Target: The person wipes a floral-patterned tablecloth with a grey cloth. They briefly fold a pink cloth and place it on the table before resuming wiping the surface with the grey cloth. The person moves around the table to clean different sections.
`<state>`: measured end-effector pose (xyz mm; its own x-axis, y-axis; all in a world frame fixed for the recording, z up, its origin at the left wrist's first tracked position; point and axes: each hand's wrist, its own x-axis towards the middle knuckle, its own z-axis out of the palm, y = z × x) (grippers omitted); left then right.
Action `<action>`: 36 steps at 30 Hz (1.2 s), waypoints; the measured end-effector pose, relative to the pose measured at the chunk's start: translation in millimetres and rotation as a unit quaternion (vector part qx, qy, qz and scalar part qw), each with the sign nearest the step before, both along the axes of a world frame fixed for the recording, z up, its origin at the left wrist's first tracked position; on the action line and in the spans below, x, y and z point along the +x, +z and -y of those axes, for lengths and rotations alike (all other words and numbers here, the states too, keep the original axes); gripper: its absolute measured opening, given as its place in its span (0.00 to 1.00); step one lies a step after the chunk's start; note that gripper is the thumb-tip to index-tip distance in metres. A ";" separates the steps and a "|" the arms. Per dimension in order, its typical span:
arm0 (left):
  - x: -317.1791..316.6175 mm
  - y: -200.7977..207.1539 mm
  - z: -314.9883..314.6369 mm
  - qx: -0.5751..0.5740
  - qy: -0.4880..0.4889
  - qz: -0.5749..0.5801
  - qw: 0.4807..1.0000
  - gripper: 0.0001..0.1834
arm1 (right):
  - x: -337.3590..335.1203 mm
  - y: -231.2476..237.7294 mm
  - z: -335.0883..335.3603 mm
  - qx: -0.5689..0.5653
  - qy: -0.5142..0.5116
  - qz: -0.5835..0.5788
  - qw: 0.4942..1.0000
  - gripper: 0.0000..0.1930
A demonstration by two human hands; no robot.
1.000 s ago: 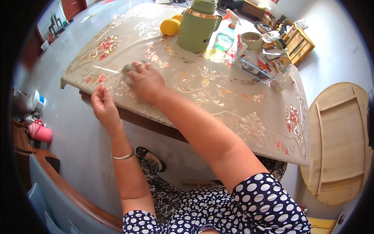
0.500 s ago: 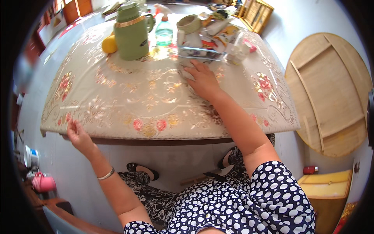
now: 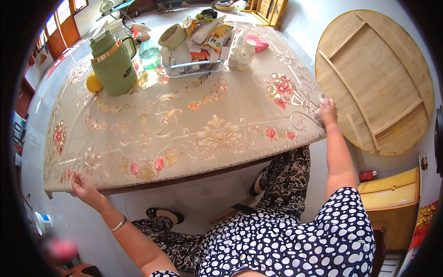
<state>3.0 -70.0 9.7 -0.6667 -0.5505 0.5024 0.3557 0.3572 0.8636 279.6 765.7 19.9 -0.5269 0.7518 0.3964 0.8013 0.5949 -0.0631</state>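
From the person's head, the camera looks down close above the near side of the table (image 3: pixel 249 102), facing across it; its wide fisheye view takes in both table ends, the dotted shirt (image 3: pixel 277 237) before the table and floor (image 3: pixel 38 122) left of it.

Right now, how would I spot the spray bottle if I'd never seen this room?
Find the flower-patterned table. Toward its far side, look between the green jug and the clear tray. The spray bottle is see-through blue-green with a trigger top; the jug is opaque.
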 end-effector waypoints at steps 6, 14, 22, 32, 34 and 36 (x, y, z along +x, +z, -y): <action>4.9 -2.4 6.0 -0.024 0.016 0.025 0.999 0.17 | 50.9 -11.1 0.8 0.058 0.018 -0.009 0.998 0.21; 19.5 1.0 9.3 0.022 0.004 -0.013 1.000 0.14 | 10.1 23.1 192.2 0.023 0.238 -0.017 0.971 0.18; 26.4 4.7 13.7 0.063 0.004 -0.039 0.997 0.14 | -58.7 39.7 361.3 -0.005 0.486 -0.045 0.873 0.18; 37.0 11.0 15.3 0.122 0.003 -0.047 0.991 0.14 | -159.7 44.7 552.0 0.017 0.709 0.031 0.705 0.30; 39.8 14.5 14.6 0.128 0.013 -0.030 0.991 0.14 | -180.6 37.8 591.8 0.025 0.725 0.012 0.688 0.31; 38.3 15.3 15.4 0.119 0.027 -0.020 0.992 0.14 | -202.5 33.1 628.7 0.044 0.740 -0.005 0.672 0.30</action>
<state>41.4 -85.4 25.0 -0.6155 -0.6913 0.3784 0.3768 0.1635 0.9117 77.0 137.0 53.0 -0.6688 -0.6177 0.4137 -0.6707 0.7413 0.0227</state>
